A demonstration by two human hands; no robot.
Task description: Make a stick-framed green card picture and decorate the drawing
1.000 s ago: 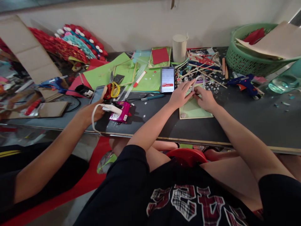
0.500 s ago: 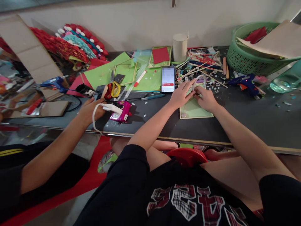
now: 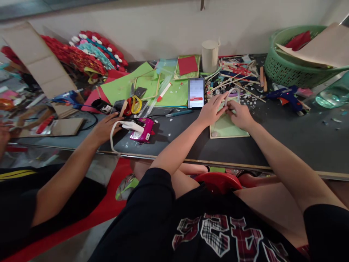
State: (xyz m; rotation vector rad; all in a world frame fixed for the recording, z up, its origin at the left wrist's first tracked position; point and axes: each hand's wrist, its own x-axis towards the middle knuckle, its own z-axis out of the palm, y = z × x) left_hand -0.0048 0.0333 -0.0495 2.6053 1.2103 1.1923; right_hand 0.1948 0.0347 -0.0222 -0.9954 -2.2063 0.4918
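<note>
My left hand [image 3: 211,110] and my right hand [image 3: 240,115] meet over a pale green square panel [image 3: 229,130] with a thin light border. Between their fingertips is a whitish curved strip [image 3: 239,95], bent into an arch above the panel's far side. Fingers of both hands are closed at its near end; the exact contact is partly hidden. A small round pinkish piece [image 3: 214,134] lies at the panel's near left corner. Just beyond my left hand stands a phone [image 3: 196,94] with a lit screen.
A co-worker's hand [image 3: 107,127] rests left, near a pink power adapter [image 3: 142,130] and yellow-handled scissors [image 3: 135,104]. Sticks and scraps surround a white cylinder [image 3: 209,56]. Right are a blue glue gun [image 3: 289,97], a green basket [image 3: 286,67] and a clear bottle [image 3: 331,95].
My view has shifted slightly, moving the scene a little to the right. The co-worker's fingers have spread and shifted near the scissors. My hands keep almost the same pose on the strip.
</note>
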